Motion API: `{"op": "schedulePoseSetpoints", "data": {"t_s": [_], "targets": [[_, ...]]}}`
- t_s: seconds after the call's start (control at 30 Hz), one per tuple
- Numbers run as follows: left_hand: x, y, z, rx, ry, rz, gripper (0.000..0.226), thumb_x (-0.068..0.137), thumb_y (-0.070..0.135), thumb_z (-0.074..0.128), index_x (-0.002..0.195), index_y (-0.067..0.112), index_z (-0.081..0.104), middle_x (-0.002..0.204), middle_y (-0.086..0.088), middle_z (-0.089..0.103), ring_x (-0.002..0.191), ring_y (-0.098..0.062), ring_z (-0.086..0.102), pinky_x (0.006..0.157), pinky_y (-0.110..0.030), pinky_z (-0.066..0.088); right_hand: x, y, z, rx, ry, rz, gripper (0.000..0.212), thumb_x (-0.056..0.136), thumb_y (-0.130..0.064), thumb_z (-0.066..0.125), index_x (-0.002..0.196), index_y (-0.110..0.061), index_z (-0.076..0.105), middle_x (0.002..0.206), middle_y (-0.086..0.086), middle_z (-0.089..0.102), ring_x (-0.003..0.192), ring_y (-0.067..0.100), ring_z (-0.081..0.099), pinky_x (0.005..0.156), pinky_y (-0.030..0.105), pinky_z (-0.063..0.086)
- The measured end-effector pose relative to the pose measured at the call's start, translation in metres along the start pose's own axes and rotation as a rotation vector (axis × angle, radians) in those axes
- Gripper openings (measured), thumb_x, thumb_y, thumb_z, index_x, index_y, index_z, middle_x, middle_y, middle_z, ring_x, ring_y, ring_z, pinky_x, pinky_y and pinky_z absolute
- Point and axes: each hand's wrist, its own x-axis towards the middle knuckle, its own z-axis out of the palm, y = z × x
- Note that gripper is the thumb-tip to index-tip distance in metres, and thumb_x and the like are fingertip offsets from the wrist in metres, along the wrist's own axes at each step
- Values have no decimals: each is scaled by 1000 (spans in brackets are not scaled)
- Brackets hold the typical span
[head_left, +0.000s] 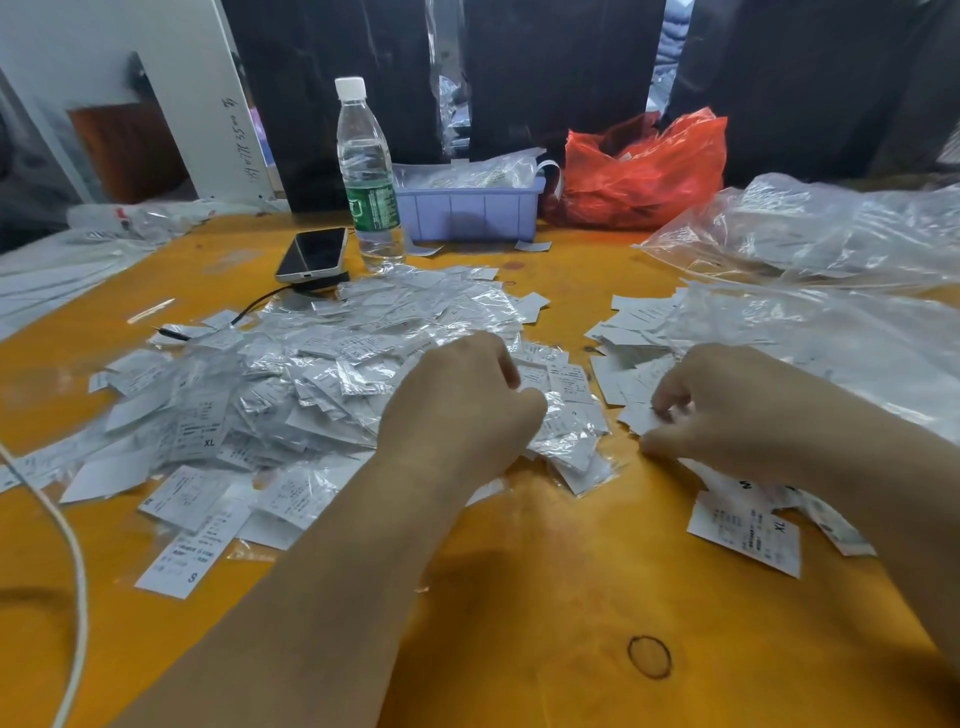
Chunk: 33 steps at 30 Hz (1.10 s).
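Prob. early: big pile (311, 374) mostly unsorted, small stack (636, 332) done; right hand (727, 410) pinches a tag (640, 420), left hand (457, 405) curled on pile, grip unclear.

"xl" on left-pile tag (201, 434), "s" on near-left tag (179, 564), "xl" on right-side tag (748, 531)

A garment-packing workshop. Bagged size labels (322, 374) heap an orange worktable (545, 597) around the left hand (462, 400); dark garments (561, 67) hang well beyond it.
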Motion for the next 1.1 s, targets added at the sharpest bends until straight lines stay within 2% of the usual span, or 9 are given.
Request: {"op": "schedulePoseSetpoints", "data": {"t_s": [0.13, 0.3, 0.53, 0.67, 0.73, 0.87, 0.97, 1.03, 1.1], "targets": [[-1, 3, 4, -59, -70, 32, 6, 82, 35, 63, 83, 30, 61, 78, 13, 59, 75, -8, 59, 60, -26, 47, -5, -3, 0, -19, 63, -32, 18, 87, -40, 66, 83, -23, 70, 91, -5, 65, 82, 16, 62, 76, 35, 56], [-2, 5, 6, -125, -68, 60, 6, 84, 33, 63, 79, 30, 61, 75, 13, 57, 73, -8, 58, 57, -24, 41, -8, -8, 4, -58, 156, -72, 26, 92, -28, 54, 76, -13, 68, 79, 4, 64, 72, 21, 62, 66, 38, 55], [-5, 6, 9, -190, -70, 121, 9, 85, 35, 64, 78, 30, 62, 70, 10, 56, 64, -10, 57, 57, -26, 42, -8, -10, 3, 140, 381, -205, 20, 93, -24, 57, 76, -16, 64, 77, -2, 59, 69, 14, 53, 60, 29, 43], [-6, 6, 11, -222, -106, 153, 9, 85, 37, 63, 80, 31, 62, 67, 9, 57, 62, -9, 57, 57, -26, 44, -7, -9, 5, 213, 438, -290, 20, 92, -19, 58, 75, -13, 66, 77, -3, 60, 66, 13, 53, 59, 36, 49], [-6, 7, 12, -245, -129, 172, 6, 86, 38, 63, 84, 32, 63, 66, 9, 58, 63, -8, 56, 58, -27, 43, -7, -9, 5, 244, 462, -322, 19, 93, -21, 57, 79, -14, 69, 75, -3, 62, 64, 12, 54, 56, 37, 49], [-7, 6, 15, -273, -194, 202, 19, 91, 39, 58, 110, 36, 60, 64, 9, 58, 58, -5, 55, 56, -27, 44, -9, -10, 5, 315, 497, -378, 17, 95, -19, 57, 83, -18, 68, 71, -6, 66, 52, 6, 52, 44, 24, 42], [-8, 6, 16, -290, -218, 213, 31, 93, 39, 55, 124, 37, 57, 69, 9, 62, 63, -5, 59, 58, -27, 47, -9, -10, 7, 568, 402, -396, 13, 93, -12, 62, 84, -19, 69, 58, -9, 63, 48, 8, 62, 47, 25, 51], [-8, 6, 15, -295, -195, 212, 24, 93, 36, 57, 116, 35, 61, 76, 8, 64, 70, -9, 62, 62, -32, 51, -8, -11, 8, 675, 332, -408, 14, 91, -8, 64, 84, -18, 69, 60, -5, 66, 51, 11, 65, 52, 31, 56], [-6, 5, 14, -286, -140, 211, 7, 91, 33, 60, 94, 30, 66, 70, 9, 62, 64, -8, 58, 56, -33, 48, -6, -12, 10, 738, 316, -403, 15, 90, -5, 66, 84, -18, 70, 63, -2, 68, 55, 15, 66, 53, 35, 58]]}}
